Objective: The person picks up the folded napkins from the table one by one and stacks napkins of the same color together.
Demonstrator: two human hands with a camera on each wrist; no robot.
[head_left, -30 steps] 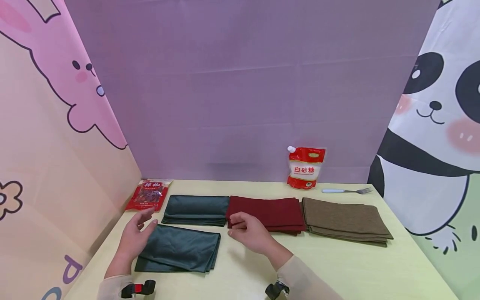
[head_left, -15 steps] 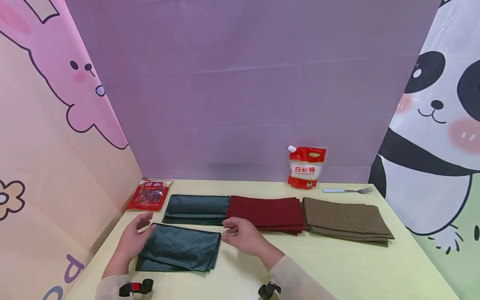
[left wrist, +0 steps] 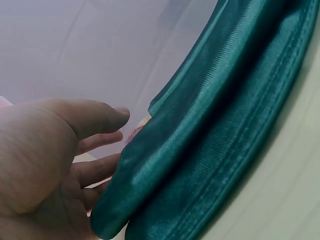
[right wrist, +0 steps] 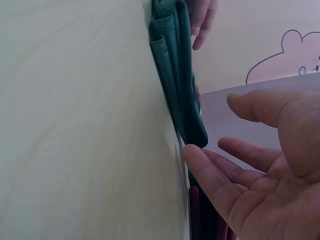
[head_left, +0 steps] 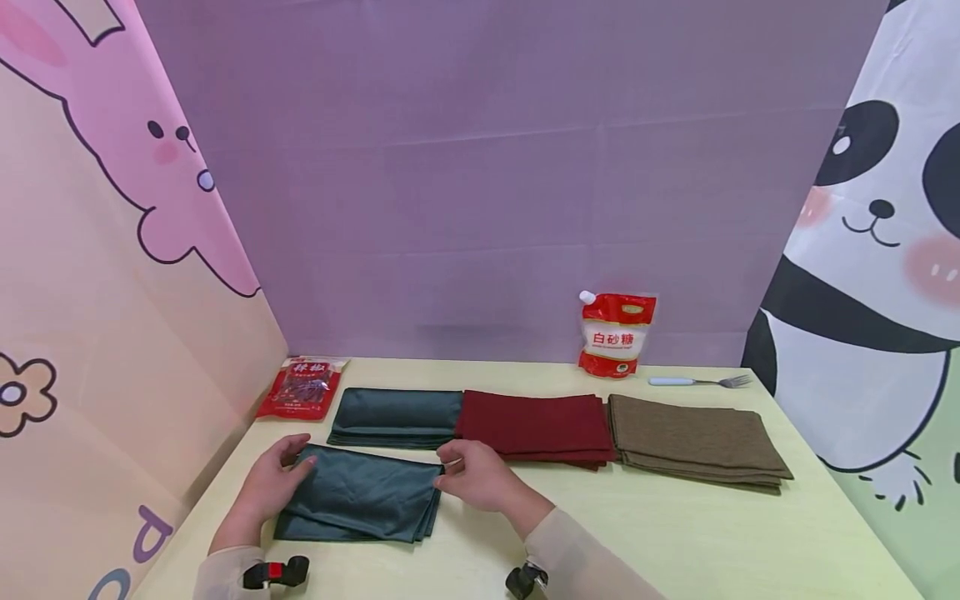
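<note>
A folded dark teal satin cloth [head_left: 367, 496] lies on the near left of the table, its layers showing at the edge in the right wrist view. My left hand [head_left: 272, 482] is at its left end, thumb and fingers apart and the fingers right by the fold in the left wrist view. At its far right corner is my right hand [head_left: 480, 477]; in the right wrist view its fingertips [right wrist: 195, 152] are at the cloth's end, the thumb raised away from them. Behind lies a second folded teal cloth [head_left: 397, 417].
Right of the back teal cloth lie a folded dark red cloth [head_left: 536, 425] and a folded brown cloth [head_left: 697, 437]. A red packet [head_left: 306, 389] lies at the back left. Toward the back right are a spouted sugar pouch [head_left: 617, 335] and a fork [head_left: 697, 382].
My right hand has moved left and slightly nearer, from the red cloth's front to the near teal cloth's right corner. The left hand has lowered slightly beside its left end.
</note>
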